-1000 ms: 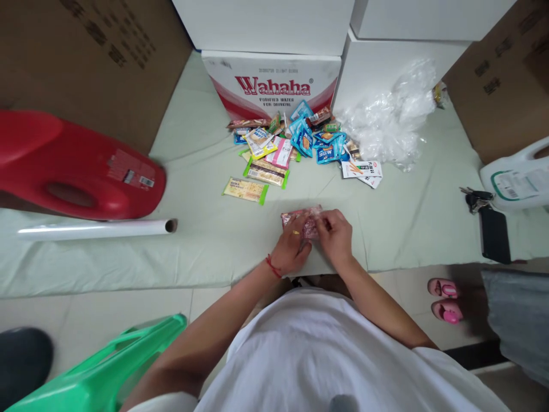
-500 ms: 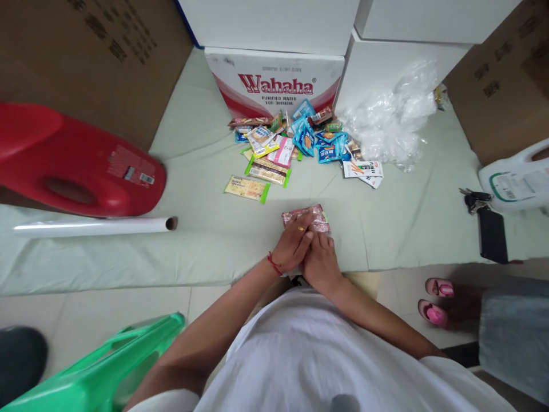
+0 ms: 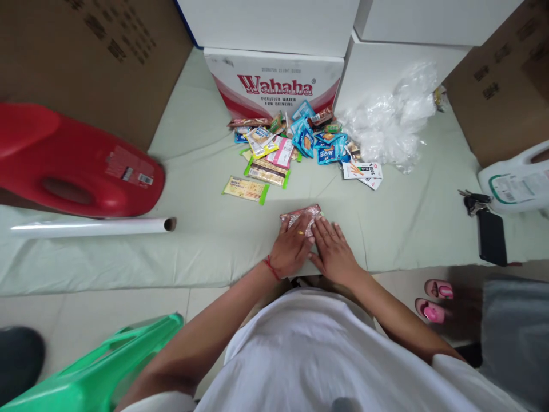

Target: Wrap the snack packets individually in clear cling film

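- The place is looking most like a room in a home that is doubling as storage, though a small shop's back room is remaining possible.
- Pink slippers [image 3: 431, 312] are lying on a pale tiled floor [image 3: 210, 300], suggesting home life.
- A green plastic stool [image 3: 77, 380] is standing beside the bench [image 3: 214, 246], which a pale green cloth is covering.
- Keys [image 3: 474, 200] and a black phone [image 3: 492, 237] are resting near its edge like personal belongings.
- A Wahaha purified-water carton [image 3: 274, 71] is sitting among other boxes, hinting at storage.
- A red jug [image 3: 94, 157] and a white jug [image 3: 517, 182] are adding household touches.
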Motion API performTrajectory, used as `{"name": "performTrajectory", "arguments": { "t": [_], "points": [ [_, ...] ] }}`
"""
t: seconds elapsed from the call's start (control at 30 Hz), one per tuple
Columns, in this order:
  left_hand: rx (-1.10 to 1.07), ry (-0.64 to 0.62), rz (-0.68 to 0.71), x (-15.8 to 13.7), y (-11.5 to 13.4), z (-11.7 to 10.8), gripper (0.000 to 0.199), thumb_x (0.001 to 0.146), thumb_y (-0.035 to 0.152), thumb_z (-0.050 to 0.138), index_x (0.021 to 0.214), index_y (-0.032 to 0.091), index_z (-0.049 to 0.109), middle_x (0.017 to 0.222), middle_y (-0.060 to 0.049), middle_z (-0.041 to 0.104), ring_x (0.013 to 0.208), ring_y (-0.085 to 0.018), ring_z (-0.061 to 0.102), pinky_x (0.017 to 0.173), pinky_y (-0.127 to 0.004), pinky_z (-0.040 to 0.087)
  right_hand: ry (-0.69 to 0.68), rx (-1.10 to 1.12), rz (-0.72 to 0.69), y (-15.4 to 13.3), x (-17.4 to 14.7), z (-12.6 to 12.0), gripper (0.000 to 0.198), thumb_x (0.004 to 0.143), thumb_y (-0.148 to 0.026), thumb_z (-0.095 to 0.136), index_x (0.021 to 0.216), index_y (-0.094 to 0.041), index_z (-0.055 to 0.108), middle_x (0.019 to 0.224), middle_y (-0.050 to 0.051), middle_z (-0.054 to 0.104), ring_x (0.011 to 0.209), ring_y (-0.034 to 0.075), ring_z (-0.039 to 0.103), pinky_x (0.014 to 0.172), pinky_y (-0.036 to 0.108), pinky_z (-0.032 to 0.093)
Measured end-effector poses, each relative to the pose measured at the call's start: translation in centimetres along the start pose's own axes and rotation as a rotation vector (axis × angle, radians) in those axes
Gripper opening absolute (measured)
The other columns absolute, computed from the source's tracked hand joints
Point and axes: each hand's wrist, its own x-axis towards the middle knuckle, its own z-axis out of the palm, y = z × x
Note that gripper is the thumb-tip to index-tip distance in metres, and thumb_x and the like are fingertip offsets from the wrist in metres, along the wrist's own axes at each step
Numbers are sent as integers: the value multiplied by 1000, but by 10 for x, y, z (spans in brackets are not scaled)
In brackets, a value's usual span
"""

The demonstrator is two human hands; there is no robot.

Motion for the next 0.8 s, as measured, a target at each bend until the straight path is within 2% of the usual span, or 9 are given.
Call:
{"name": "performTrajectory", "arguments": {
  "t": [0.1, 0.27, 0.37, 0.43, 0.47, 0.53, 0.63, 0.7, 0.8],
  "points": [
    [-98, -53, -68, 4, -2, -3, 62, 112, 37, 18, 170, 17, 25, 174, -16, 33, 166, -25, 20, 134, -57, 11, -33, -40, -45, -7, 0, 9, 71, 108, -44, 49, 166, -5, 36, 174, 20, 26, 165, 32, 20, 134, 59, 20],
    [-317, -55, -183, 12, -5, -8, 62, 111, 43, 22, 167, 18, 34, 176, -16, 29, 167, -29, 16, 134, -60, 15, -31, -41, -109, 6, 10, 9, 57, 108, -35, 50, 160, -11, 48, 170, 17, 39, 162, 30, 30, 133, 55, 27],
    [-620, 40, -238, 13, -12, -18, 63, 110, 48, 23, 168, 23, 31, 175, -15, 31, 161, -29, 34, 129, -54, 34, -39, -35, -179, 21, 19, 2, 51, 109, -27, 49, 160, -21, 51, 167, 11, 45, 159, 26, 39, 132, 55, 29],
    [-791, 149, -242, 9, -19, -30, 60, 109, 45, 27, 166, 25, 32, 171, -14, 40, 152, -26, 50, 122, -49, 46, -48, -39, -226, 28, 25, -3, 52, 108, -21, 48, 159, -26, 51, 165, 8, 48, 156, 25, 43, 133, 59, 25],
    [-808, 200, -234, 5, -24, -37, 58, 108, 41, 32, 163, 25, 37, 167, -14, 47, 147, -26, 55, 120, -48, 48, -56, -44, -251, 31, 28, -6, 53, 108, -17, 47, 159, -27, 51, 165, 8, 49, 155, 25, 45, 133, 59, 24],
    [-671, 240, -196, -6, -33, -50, 52, 101, 29, 43, 152, 23, 53, 154, -12, 62, 142, -26, 60, 122, -49, 47, -82, -48, -307, 36, 33, -10, 54, 106, -13, 46, 158, -26, 53, 164, 8, 50, 154, 25, 46, 133, 57, 27],
    [-276, 127, -75, -22, -44, -60, 52, 91, 15, 48, 138, 25, 68, 145, -8, 69, 144, -27, 57, 126, -54, 41, -117, -26, -369, 39, 40, -14, 54, 105, -11, 46, 157, -21, 54, 164, 9, 50, 155, 25, 45, 131, 49, 35],
    [-84, 32, 2, -29, -48, -58, 58, 88, 12, 48, 141, 27, 67, 152, -7, 65, 151, -29, 49, 127, -59, 37, -128, 3, -396, 41, 45, -15, 55, 104, -12, 48, 158, -20, 53, 164, 10, 49, 155, 25, 44, 130, 47, 36],
    [52, -34, 36, -33, -51, -52, 69, 87, 10, 49, 154, 28, 57, 163, -7, 54, 158, -31, 40, 128, -63, 34, -147, 31, -445, 43, 54, -15, 55, 104, -13, 48, 159, -19, 52, 164, 11, 50, 155, 25, 44, 131, 46, 36]
  ]
}}
